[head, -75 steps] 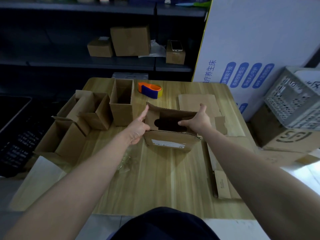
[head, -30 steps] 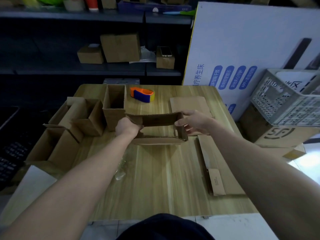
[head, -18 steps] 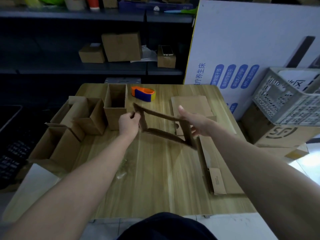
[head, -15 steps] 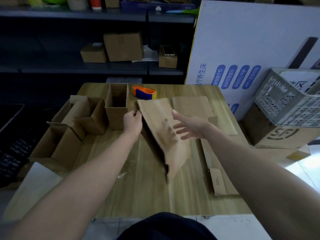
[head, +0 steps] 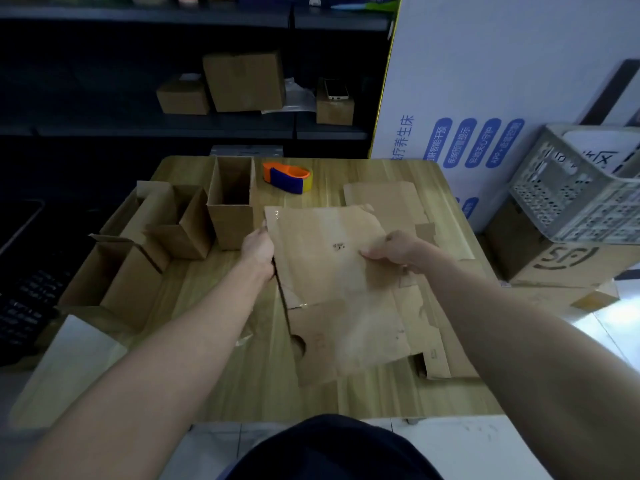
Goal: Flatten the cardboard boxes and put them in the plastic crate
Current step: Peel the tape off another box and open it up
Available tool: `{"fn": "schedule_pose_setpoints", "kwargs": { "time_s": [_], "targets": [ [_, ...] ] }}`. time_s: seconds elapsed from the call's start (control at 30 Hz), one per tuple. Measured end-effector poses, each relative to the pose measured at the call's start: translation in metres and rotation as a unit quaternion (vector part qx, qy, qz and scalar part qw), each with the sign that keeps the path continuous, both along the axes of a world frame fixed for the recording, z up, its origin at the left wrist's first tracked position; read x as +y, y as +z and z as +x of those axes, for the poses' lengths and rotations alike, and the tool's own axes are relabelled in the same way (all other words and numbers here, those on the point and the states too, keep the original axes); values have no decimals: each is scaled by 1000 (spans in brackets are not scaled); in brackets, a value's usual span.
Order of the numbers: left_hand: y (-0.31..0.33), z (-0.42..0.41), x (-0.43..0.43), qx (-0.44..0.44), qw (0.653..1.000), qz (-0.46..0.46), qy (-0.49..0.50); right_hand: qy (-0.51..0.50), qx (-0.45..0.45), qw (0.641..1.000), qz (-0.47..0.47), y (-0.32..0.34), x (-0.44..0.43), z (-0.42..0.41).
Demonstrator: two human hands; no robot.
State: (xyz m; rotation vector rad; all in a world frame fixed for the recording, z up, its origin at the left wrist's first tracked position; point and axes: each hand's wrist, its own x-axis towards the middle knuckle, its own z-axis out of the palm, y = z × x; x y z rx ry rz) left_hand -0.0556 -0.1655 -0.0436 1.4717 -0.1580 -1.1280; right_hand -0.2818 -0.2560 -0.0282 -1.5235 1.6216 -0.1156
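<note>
A flattened cardboard box lies collapsed over the middle of the wooden table, tilted slightly up at its left edge. My left hand grips that left edge. My right hand holds the box at its right side with curled fingers. Other flattened boxes lie on the table under and to the right of it. An upright open box and several more open boxes stand at the left. The grey plastic crate sits tilted on a large carton to the right of the table.
An orange and blue tape dispenser rests at the table's back. A white printed board leans behind the crate. Dark shelves at the back carry small boxes. A keyboard lies far left.
The open box was lifted, squeezed into a slanted frame and pressed flat. It now lies collapsed between both hands, swung down toward the table.
</note>
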Motion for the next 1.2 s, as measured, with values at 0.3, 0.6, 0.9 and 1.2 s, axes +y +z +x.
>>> {"fn": "schedule_pose_setpoints", "kwargs": {
  "time_s": [0.3, 0.6, 0.9, 1.2],
  "targets": [
    [-25, -25, 19, -130, 910, 225, -324, -96, -31, 995, 10, -35, 1, -11],
    [-49, -25, -8, -254, 948, 139, -131, -62, -30, 987, 144, -52, 7, -21],
    [-64, -21, -45, -199, 928, 190, -250, -115, -72, 991, -17, -49, -44, -12],
    [-69, -6, -87, -348, 910, 176, -143, 22, -47, 998, 35, -52, -73, 2]
  ]
}}
